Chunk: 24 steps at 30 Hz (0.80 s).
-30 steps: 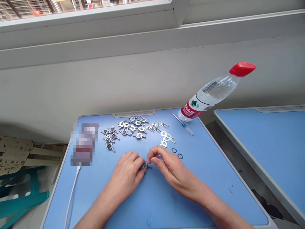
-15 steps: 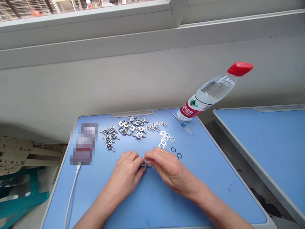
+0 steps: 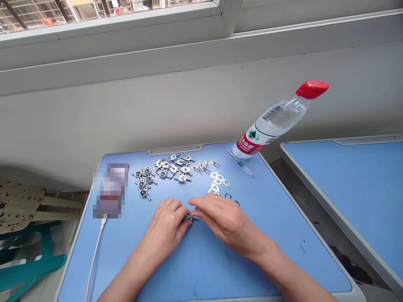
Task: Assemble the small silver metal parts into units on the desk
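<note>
My left hand point(image 3: 163, 226) and my right hand point(image 3: 223, 220) meet low on the blue desk point(image 3: 201, 268). Between their fingertips is a small metal fitting point(image 3: 189, 218), mostly hidden by my fingers. Both hands grip it. Beyond them lie several similar metal fittings point(image 3: 170, 167) in a loose group. Thin flat metal gaskets point(image 3: 217, 181) lie just above my right hand, and its knuckles partly cover the black O-rings point(image 3: 228, 196).
A water bottle with a red cap point(image 3: 273, 121) leans over the far edge beside a small screwdriver point(image 3: 242, 162). A pixelated object point(image 3: 110, 191) with a white cable point(image 3: 94, 256) is on the left. Another blue desk point(image 3: 346, 193) stands to the right.
My right hand has slid left and closed over the fitting, with its knuckles now over the O-rings. The camera view has drifted slightly.
</note>
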Motion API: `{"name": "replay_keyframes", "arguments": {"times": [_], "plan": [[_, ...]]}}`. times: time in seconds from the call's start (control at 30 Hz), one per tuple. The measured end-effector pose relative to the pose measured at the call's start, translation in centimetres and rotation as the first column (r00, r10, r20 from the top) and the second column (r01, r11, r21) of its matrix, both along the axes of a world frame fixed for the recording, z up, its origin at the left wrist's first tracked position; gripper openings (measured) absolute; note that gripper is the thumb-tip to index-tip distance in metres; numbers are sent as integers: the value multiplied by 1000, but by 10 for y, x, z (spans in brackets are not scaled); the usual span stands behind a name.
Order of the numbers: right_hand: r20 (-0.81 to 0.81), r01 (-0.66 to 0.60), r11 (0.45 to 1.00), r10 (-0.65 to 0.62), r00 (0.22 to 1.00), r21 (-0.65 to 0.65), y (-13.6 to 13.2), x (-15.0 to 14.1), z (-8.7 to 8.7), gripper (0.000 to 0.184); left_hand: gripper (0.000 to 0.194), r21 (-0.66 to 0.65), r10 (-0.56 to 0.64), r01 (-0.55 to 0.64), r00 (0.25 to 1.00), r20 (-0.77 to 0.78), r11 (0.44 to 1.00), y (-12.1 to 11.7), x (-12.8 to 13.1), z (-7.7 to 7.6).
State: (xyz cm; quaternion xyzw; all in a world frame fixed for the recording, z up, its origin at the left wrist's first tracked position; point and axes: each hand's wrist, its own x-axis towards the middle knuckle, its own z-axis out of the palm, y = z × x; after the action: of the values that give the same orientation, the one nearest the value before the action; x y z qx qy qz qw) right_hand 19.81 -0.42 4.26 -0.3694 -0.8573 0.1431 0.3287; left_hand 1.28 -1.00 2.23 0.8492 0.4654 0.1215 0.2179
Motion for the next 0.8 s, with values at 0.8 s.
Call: {"name": "replay_keyframes", "arguments": {"times": [0.8], "plan": [[-134, -70, 998, 70, 988, 7, -1, 1, 2, 27, 7, 25, -4, 5, 1000, -8, 1000, 0, 0, -3]]}}
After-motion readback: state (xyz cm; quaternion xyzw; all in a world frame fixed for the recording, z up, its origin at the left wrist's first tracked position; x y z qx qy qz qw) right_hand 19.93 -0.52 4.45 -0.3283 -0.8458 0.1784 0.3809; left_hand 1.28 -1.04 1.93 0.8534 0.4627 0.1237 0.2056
